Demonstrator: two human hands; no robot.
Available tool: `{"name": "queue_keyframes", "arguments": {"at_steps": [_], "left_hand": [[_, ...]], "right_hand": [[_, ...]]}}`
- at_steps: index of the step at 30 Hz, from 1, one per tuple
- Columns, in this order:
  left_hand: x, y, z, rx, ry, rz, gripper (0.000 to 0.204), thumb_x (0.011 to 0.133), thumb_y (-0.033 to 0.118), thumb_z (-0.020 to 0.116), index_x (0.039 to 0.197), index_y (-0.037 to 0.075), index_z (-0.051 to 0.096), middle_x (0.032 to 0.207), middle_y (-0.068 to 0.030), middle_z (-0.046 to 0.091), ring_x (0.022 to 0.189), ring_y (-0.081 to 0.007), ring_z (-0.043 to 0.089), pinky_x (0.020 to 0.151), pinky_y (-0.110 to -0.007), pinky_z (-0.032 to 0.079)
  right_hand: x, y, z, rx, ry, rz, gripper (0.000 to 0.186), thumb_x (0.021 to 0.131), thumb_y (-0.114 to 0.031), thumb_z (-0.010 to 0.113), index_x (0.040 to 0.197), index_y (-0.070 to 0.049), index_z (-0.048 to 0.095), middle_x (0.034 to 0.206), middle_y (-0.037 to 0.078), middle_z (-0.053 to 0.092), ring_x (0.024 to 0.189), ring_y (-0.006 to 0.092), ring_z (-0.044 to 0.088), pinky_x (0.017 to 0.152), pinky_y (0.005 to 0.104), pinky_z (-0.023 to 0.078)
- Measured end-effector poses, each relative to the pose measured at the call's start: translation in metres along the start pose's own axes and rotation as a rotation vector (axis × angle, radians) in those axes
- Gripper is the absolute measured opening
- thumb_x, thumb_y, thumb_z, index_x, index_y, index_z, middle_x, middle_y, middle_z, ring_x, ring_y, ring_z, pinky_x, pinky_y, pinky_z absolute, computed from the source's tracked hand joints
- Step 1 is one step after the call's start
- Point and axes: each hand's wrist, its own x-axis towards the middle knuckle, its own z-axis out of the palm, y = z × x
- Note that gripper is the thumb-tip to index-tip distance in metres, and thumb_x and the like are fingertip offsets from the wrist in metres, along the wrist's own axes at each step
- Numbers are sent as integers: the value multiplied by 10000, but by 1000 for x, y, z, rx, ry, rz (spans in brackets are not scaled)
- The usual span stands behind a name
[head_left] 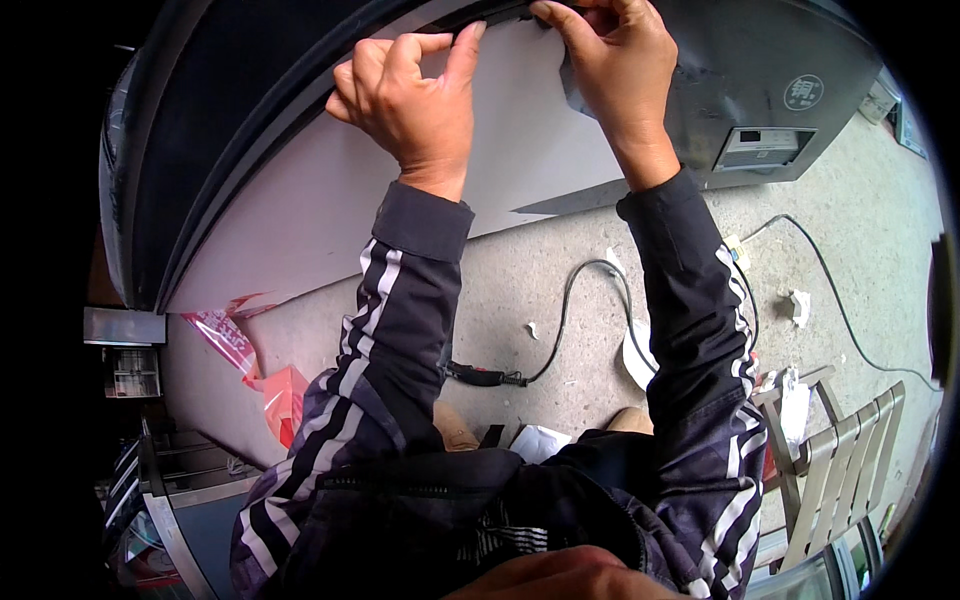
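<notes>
Freezer [520, 130] takes up the far side of the scene, pale panel facing us, with a dark covering [700, 90] over its right part. We've got both hands up at the panel's far edge. Left hand [415, 100]: thumb and forefinger nearly together, other fingers curled. Right hand [630, 80]: thumb out, fingers bent and partly cut off. Can't tell if either grips anything. Nearer us there's red plastic [285, 400] left, a slatted chair [840, 455] right.

There are two hands [418, 100] [625, 75], one white panel [530, 130], one corded tool [480, 376] and one slatted chair [822, 475].
</notes>
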Motion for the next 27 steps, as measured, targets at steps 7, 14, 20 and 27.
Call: {"name": "queue_keyframes", "arguments": {"at_steps": [7,14,20,27], "left_hand": [[0,2,-2,-6,-7,-17,284,713,455,876,736,207,739,830,41,559,937,-204,496,848,-403,309],[-3,5,-4,-67,-34,-15,309,706,502,873,752,220,757,849,60,557,956,-195,498,867,-396,308],[7,10,7,-70,48,40,268,683,443,897,714,234,733,808,56,537,907,-202,492,858,-400,307],[5,12,8,-51,63,37,276,688,434,897,707,221,723,815,41,546,934,-202,495,861,-408,310]], "right_hand": [[-4,-2,-1,-70,-7,1,251,773,-96,824,791,12,598,714,119,596,592,209,587,576,316,479],[-2,15,-1,79,30,-18,265,775,-95,834,805,7,591,700,86,581,592,150,567,557,288,463],[1,15,1,48,81,32,272,775,-97,836,807,-4,582,697,76,585,577,138,554,554,281,462],[-1,12,-3,1,54,54,262,779,-107,830,801,-8,589,682,85,583,567,151,556,553,296,463]]}}
